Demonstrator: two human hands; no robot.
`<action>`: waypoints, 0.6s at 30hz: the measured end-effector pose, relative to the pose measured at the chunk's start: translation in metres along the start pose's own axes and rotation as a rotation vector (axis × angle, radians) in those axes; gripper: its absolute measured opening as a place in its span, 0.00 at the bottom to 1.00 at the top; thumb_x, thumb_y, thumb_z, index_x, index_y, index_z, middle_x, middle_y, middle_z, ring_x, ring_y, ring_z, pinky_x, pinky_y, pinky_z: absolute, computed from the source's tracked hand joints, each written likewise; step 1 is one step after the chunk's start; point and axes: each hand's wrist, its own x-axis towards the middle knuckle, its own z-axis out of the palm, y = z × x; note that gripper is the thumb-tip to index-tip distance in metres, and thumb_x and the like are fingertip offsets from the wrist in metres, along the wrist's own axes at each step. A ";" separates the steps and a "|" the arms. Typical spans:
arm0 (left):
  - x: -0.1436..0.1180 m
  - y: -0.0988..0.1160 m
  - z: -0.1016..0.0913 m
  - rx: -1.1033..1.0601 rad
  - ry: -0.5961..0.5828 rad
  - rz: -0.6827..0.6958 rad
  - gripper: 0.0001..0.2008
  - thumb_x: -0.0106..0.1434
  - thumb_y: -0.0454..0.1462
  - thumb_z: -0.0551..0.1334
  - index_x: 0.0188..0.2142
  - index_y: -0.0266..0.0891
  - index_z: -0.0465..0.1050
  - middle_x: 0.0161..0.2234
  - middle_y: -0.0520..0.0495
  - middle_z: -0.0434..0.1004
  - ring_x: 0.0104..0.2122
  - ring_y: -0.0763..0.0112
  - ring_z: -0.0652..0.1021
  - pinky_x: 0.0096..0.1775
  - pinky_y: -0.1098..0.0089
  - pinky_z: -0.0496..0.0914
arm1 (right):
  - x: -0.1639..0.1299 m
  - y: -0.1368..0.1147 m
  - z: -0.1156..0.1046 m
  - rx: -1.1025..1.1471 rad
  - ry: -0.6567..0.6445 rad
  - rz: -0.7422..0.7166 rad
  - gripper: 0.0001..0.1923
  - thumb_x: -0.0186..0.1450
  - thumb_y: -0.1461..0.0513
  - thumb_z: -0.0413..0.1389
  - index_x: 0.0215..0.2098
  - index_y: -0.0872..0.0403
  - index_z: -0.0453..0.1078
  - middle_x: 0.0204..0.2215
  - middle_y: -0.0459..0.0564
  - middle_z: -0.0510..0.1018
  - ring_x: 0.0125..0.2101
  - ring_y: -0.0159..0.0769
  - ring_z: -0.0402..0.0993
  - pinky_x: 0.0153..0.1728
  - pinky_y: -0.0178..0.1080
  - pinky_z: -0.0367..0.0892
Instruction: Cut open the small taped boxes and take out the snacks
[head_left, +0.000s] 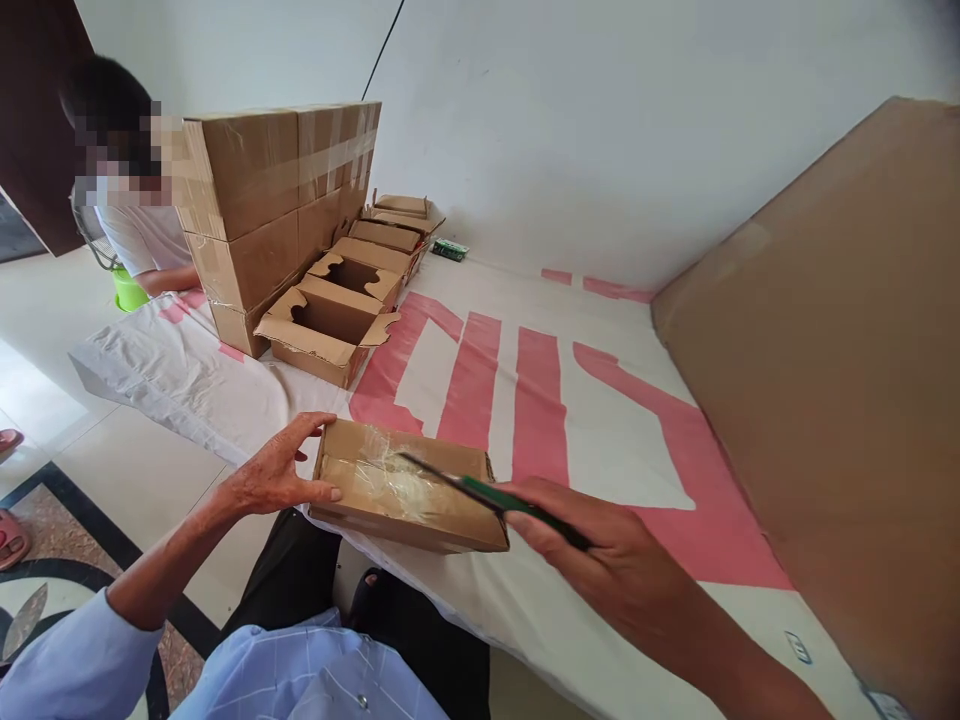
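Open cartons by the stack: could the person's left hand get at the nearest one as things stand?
Probably yes: bare sheet lies between the left hand and the nearest open carton, though that hand grips the taped box.

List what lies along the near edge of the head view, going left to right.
Left hand → small taped brown cardboard box → green-handled blade tool → right hand → large flat brown cardboard sheet.
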 end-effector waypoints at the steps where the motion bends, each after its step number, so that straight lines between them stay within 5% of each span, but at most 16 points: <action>1: -0.001 0.001 0.000 0.000 -0.001 0.005 0.44 0.56 0.48 0.75 0.68 0.48 0.63 0.66 0.38 0.66 0.65 0.45 0.69 0.55 0.52 0.73 | 0.008 -0.014 0.003 -0.015 -0.067 -0.068 0.23 0.67 0.41 0.55 0.45 0.43 0.84 0.39 0.53 0.86 0.37 0.52 0.81 0.37 0.49 0.77; 8: -0.008 0.003 0.002 -0.012 -0.005 0.044 0.43 0.56 0.48 0.75 0.68 0.48 0.63 0.69 0.38 0.63 0.65 0.46 0.68 0.54 0.53 0.73 | 0.046 -0.052 0.020 -0.112 -0.276 -0.252 0.22 0.71 0.47 0.51 0.52 0.41 0.83 0.51 0.45 0.86 0.48 0.53 0.83 0.48 0.53 0.78; 18: -0.006 0.000 0.003 0.002 -0.019 0.109 0.44 0.57 0.49 0.75 0.68 0.47 0.62 0.69 0.37 0.63 0.64 0.46 0.70 0.54 0.53 0.74 | 0.054 -0.069 0.012 -0.447 -0.366 -0.352 0.20 0.74 0.57 0.48 0.52 0.44 0.81 0.44 0.48 0.87 0.40 0.43 0.84 0.37 0.42 0.76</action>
